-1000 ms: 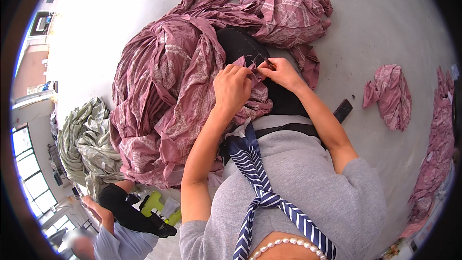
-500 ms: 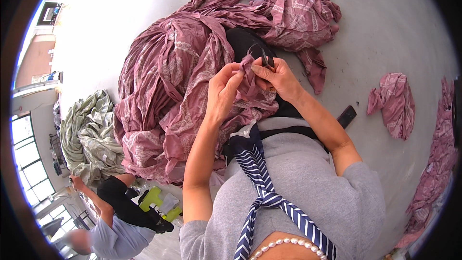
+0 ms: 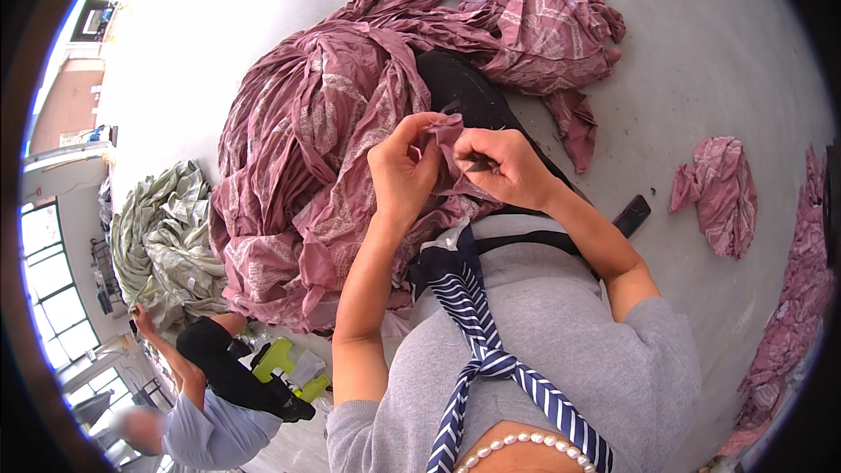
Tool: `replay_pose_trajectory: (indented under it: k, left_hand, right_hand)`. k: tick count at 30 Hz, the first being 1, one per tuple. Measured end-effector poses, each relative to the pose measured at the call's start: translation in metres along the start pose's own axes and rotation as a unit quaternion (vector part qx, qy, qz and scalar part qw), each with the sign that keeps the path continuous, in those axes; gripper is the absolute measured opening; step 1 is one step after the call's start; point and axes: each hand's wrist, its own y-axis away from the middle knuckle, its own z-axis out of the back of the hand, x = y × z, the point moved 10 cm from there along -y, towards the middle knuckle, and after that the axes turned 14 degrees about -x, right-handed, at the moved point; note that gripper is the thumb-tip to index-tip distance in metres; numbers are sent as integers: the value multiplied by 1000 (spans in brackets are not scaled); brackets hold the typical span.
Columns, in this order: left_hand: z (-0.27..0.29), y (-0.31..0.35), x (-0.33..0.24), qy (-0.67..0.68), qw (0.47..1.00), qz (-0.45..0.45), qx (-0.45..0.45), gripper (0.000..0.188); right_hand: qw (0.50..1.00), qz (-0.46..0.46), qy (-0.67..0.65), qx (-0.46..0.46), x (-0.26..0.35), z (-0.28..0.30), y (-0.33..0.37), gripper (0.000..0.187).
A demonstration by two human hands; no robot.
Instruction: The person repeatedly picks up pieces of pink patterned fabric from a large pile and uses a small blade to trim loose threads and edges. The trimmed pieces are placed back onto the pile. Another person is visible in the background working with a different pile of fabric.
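Note:
Mauve patterned fabric (image 3: 307, 166) lies heaped over my lap and to its left. My left hand (image 3: 405, 166) pinches a raised edge of this fabric between thumb and fingers. Close beside it on the right, my right hand (image 3: 508, 166) is closed around small dark snips (image 3: 478, 161), mostly hidden in the fist. The right fingertips are next to the pinched fabric; I cannot tell whether they grip it too.
More mauve fabric (image 3: 561, 26) spreads at the far side. A small mauve bundle (image 3: 723, 197) and a dark phone-like object (image 3: 632, 215) are on the right. Pale green fabric (image 3: 166, 245) is piled left, near a seated co-worker (image 3: 219, 429) and a lime-green item (image 3: 276, 359).
My right hand has turned, and the snips' tips that pointed up beyond the fingers are now down within the fist. My left hand has shifted slightly left, still pinching the fabric.

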Motion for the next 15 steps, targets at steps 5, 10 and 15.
replay_pose_trajectory:
  k: [5, 10, 15]
  left_hand:
    - [-1, 5, 15, 143, 987, 73, 0, 15]
    - [-9, 9, 10, 262, 951, 160, 43, 12]
    - [-3, 8, 3, 140, 986, 93, 4, 17]
  right_hand:
    - [992, 65, 99, 31, 23, 1, 0, 20]
    - [983, 77, 131, -104, 36, 36, -6, 27]
    - [975, 68, 166, -134, 41, 43, -6, 25]
